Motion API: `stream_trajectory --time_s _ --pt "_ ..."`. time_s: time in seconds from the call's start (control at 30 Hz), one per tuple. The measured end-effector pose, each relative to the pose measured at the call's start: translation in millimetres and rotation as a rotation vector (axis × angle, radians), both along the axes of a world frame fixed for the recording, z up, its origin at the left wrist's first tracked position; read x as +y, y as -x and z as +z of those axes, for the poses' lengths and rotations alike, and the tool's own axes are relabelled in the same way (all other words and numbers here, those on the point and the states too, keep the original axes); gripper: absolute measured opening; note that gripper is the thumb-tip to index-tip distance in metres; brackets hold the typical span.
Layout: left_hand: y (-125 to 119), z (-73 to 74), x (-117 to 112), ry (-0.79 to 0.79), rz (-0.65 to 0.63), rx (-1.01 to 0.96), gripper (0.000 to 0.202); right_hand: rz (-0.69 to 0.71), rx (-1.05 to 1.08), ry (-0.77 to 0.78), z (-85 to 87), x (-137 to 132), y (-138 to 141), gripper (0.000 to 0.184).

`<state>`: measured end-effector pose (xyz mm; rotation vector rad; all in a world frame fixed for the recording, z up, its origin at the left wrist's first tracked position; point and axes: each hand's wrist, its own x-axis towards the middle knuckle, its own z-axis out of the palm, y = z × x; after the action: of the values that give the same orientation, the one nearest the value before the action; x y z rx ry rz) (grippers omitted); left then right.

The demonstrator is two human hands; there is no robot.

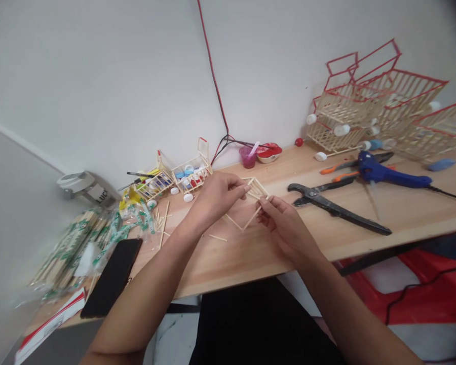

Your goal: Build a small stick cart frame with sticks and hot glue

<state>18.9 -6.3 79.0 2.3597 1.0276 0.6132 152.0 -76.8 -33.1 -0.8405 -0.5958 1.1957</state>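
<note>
A small frame of thin wooden sticks (244,229) is between my hands, just over the wooden table. My right hand (279,220) pinches its right side between thumb and fingers. Over the frame's upper left is my left hand (228,195), thumb and fingertips pressed together; whatever they hold is too small to make out. One loose stick (218,238) lies on the table below the frame, and several more sticks (164,223) are scattered to the left.
Pliers (338,205) and a blue glue gun (391,175) lie on the right. Behind them stand stick-built carts (365,106) with red rims. A phone (112,276) and bagged sticks (70,243) are on the left. A purple cup (248,158) sits near the wall.
</note>
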Motion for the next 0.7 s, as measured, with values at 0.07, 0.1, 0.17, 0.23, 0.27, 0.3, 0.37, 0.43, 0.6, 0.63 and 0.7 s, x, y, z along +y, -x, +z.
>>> stream_trajectory --time_s 0.07,0.1,0.17,0.23,0.27,0.3,0.37,0.43,0.6,0.63,0.7 --pt "-0.7 -0.9 1.5 0.101 0.035 -0.058 0.026 -0.024 -0.006 -0.005 3.3 1.1 -2.4 0.027" --pt "-0.4 -1.2 1.3 0.165 0.045 -0.096 0.025 -0.039 -0.01 -0.01 4.8 1.6 -3.1 0.026" --pt "1.0 -1.5 0.1 0.295 0.042 -0.176 0.025 -0.07 -0.011 -0.018 6.5 2.5 -2.7 0.025" --pt "2.4 -1.2 -1.9 0.378 0.035 -0.236 0.025 -0.1 -0.002 -0.019 6.4 2.8 0.0 0.025" --pt "2.7 -0.9 -3.1 0.394 0.036 -0.246 0.025 -0.111 0.004 -0.018 5.9 2.7 2.0 0.025" --pt "2.9 -0.4 -4.5 0.394 0.041 -0.237 0.024 -0.118 0.006 -0.017 5.2 2.6 4.1 0.025" --pt "2.7 0.7 -7.9 0.351 0.056 -0.197 0.02 -0.127 -0.013 -0.014 3.7 2.1 8.0 0.025" --pt "2.3 1.7 -11.3 0.269 0.065 -0.161 0.017 -0.144 -0.055 -0.01 2.7 1.6 10.4 0.025" --pt "3.3 -0.3 -17.0 0.151 0.101 -0.2 0.018 -0.136 -0.158 -0.033 2.0 -1.7 8.7 0.024" --pt "3.7 -1.8 -17.5 0.159 0.116 -0.228 0.018 -0.124 -0.172 -0.04 1.9 -2.7 7.7 0.023" --pt "4.5 -5.7 -18.6 0.183 0.145 -0.292 0.019 -0.101 -0.187 -0.055 1.9 -4.9 5.8 0.022"
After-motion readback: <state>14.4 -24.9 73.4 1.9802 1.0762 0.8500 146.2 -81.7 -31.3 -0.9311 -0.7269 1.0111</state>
